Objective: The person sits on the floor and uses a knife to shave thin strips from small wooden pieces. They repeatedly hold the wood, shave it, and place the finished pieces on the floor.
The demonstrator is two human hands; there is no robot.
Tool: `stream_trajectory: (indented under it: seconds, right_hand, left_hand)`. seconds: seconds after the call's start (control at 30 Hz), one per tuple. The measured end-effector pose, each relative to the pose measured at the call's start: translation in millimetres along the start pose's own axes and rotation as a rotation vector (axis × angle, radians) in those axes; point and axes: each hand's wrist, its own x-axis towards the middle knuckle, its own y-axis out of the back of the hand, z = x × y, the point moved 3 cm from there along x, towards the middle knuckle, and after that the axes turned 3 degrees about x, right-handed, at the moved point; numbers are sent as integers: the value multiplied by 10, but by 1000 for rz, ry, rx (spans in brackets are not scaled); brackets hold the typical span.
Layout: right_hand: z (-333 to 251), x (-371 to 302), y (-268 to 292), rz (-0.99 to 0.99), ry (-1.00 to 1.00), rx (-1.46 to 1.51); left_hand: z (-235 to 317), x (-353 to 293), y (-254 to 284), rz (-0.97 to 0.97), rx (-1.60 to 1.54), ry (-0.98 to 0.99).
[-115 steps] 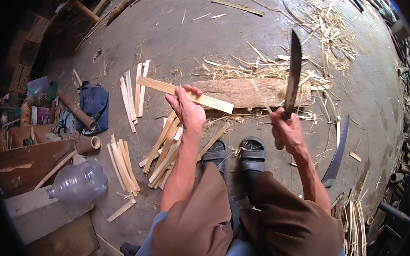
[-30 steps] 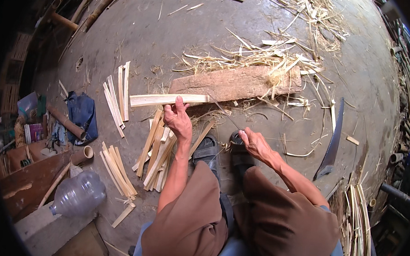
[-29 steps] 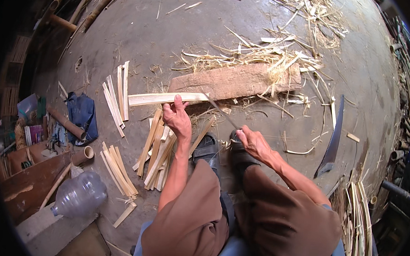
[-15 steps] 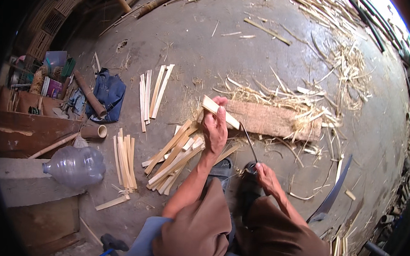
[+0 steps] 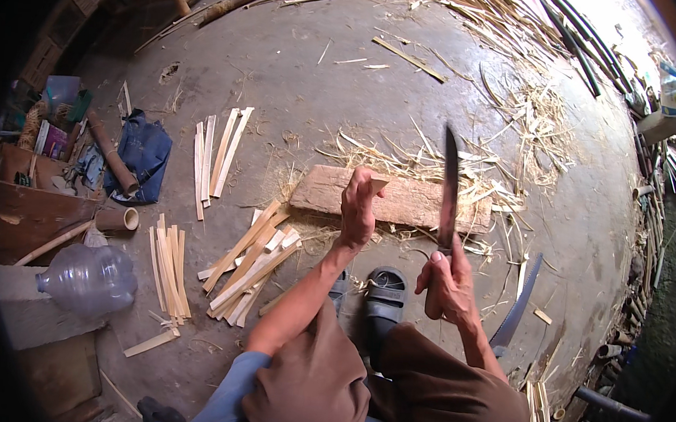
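My left hand (image 5: 359, 210) is closed around a pale bamboo piece (image 5: 380, 184). Only a short end of it shows past the fingers; the rest is hidden. It is over the left part of a rough wooden board (image 5: 320, 189) on the floor. To the right, my right hand (image 5: 453, 290) grips a knife (image 5: 450, 179) by its handle. The dark blade points away from me, over the board's right part and apart from the bamboo piece. Fine shavings (image 5: 480, 192) lie on and behind the board.
Bundles of split bamboo strips (image 5: 255, 268) lie left of my feet. A curved saw blade (image 5: 518, 308) rests at the right. Further left are a clear plastic bottle (image 5: 90, 278), a bamboo tube (image 5: 117, 219) and blue cloth (image 5: 141, 155). Long strips (image 5: 485, 24) pile at the back.
The knife has come away from the bamboo piece and swung up to point away from me. My left hand has turned, hiding most of the piece. The view has shifted right.
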Motion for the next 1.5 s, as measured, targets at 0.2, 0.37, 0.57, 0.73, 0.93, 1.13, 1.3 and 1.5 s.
stream_trajectory:
  seconds: [0.2, 0.37, 0.57, 0.73, 0.93, 1.13, 1.3, 1.5]
  right_hand:
    - [-740, -138, -231, -67, 72, -115]
    - [-743, -126, -391, -158, -45, -37]
    - [-617, -71, -428, -193, -161, 1]
    - [-594, -72, -441, -211, -131, -15]
    - [-597, -84, -431, -209, -132, -6]
    - [-632, -100, -444, -216, -153, 15]
    - [-627, -96, -442, -212, -155, -35]
    - [-637, -112, -456, -194, -119, -105]
  left_hand:
    - [9, 9, -84, -68, -179, 74]
    - [35, -88, -96, -174, -176, 33]
    - [67, -155, -132, -227, -90, 18]
    - [-13, -196, -137, -240, -107, 31]
    - [-1, -191, -152, -241, -121, 36]
    - [8, -196, -152, -225, -101, 41]
    - [-42, -208, -149, -229, -129, 67]
    - [-10, -211, -155, -220, -135, 59]
